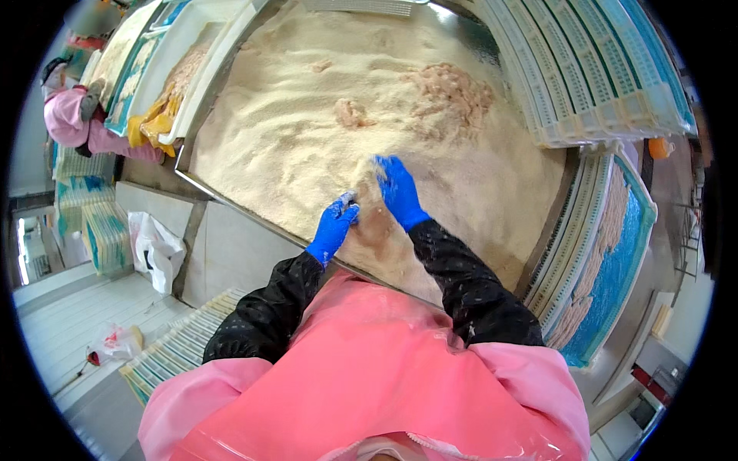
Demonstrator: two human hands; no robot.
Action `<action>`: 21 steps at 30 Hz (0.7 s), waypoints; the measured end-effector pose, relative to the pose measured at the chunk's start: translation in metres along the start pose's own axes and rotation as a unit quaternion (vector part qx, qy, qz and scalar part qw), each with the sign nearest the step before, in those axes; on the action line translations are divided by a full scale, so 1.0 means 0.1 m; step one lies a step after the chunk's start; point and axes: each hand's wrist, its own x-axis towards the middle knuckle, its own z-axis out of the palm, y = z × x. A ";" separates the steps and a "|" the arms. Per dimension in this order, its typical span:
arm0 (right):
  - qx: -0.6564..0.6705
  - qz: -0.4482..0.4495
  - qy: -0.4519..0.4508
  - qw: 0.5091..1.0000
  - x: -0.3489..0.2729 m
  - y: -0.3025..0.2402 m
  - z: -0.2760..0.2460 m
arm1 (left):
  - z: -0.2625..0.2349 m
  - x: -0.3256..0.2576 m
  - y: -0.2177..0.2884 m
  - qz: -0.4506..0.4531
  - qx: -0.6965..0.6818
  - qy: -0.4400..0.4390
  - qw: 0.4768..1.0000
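Both hands wear blue gloves over a wide metal tray (pixel 223 197) filled with pale yellow breadcrumbs (pixel 277 154). My left hand (pixel 335 224) is near the tray's front edge, its fingers curled in and dusted with crumbs; what they hold, if anything, is hidden. My right hand (pixel 397 189) is just to the right and a little farther in, fingers bent toward the left, crumbs about its fingertips. Between the hands the crumbs look pinkish and smeared. Farther in lie a small lump of raw meat (pixel 351 114) and a larger heap of pink raw meat pieces (pixel 451 96).
Stacked white and teal trays (pixel 584 69) rise at the far right. Near right, a blue-lined tray (pixel 607 269) holds rows of pink meat strips. At left stand a white tub (pixel 219 73) and a person in pink (pixel 69 115). A white bag (pixel 156 250) lies below them.
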 end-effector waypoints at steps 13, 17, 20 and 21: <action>-0.325 -0.005 -0.139 0.935 1.17 -0.36 -0.06 | -0.08 0.07 0.13 -0.015 -0.070 -0.094 0.993; -0.033 0.050 0.004 0.998 0.78 -0.39 -0.20 | -0.07 0.07 0.15 -0.023 -0.069 -0.104 0.992; -0.059 0.056 -0.021 0.997 0.38 -0.63 -0.34 | -0.07 0.08 0.10 -0.036 -0.105 -0.108 0.988; -0.102 0.055 -0.043 0.992 0.24 -0.67 -0.40 | -0.06 0.07 0.12 -0.032 -0.101 -0.093 0.990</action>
